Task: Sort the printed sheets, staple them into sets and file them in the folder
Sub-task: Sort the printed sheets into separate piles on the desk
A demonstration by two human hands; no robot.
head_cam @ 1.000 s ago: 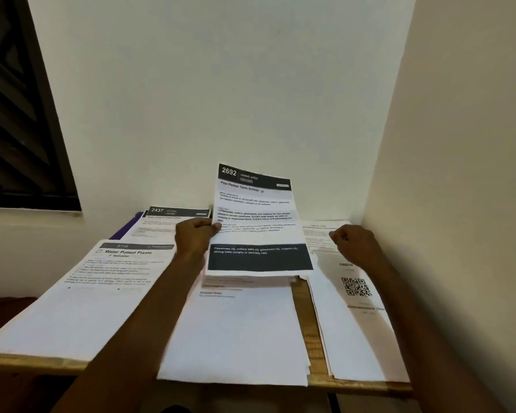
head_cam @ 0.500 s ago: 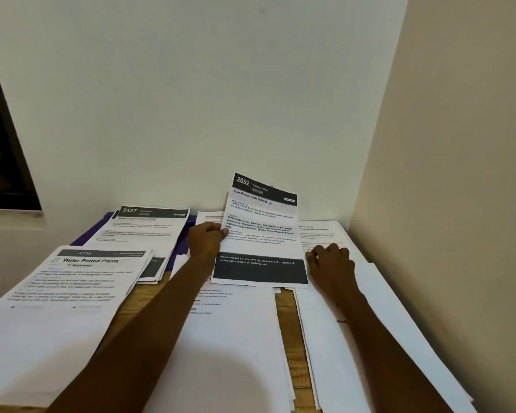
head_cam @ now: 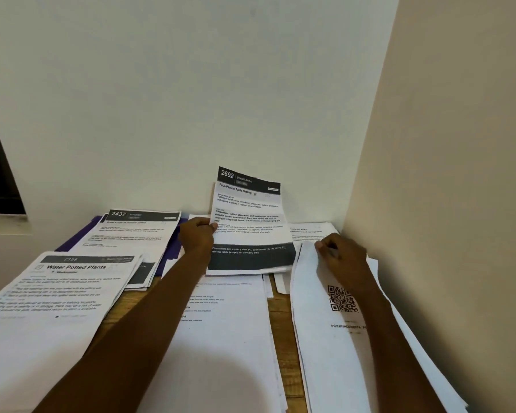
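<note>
Toward the back edge of the wooden table [head_cam: 283, 311], the left hand [head_cam: 195, 235] holds a printed sheet headed 2692 [head_cam: 248, 222] nearly upright, tilted back toward the white wall [head_cam: 191, 99]. Its fingers [head_cam: 201, 223] are curled closed around the sheet's left edge at about mid-height, the thumb on the printed face, so the page stands to the right of the hand and rises above it. The sheet's bottom edge touches or hangs just over the centre pile of pages [head_cam: 221, 338]; which of the two cannot be told.

At the back right corner, the right hand [head_cam: 341, 257] rests knuckles-up on a sheet with a QR code [head_cam: 340, 299], fingers bent loosely inward; whether they pinch the paper's top edge cannot be told.

Along the left edge lies a sheet titled Water Potted Plants [head_cam: 57, 293], and behind it a sheet headed 2437 [head_cam: 134, 234] lies on a purple folder [head_cam: 72, 242].
</note>
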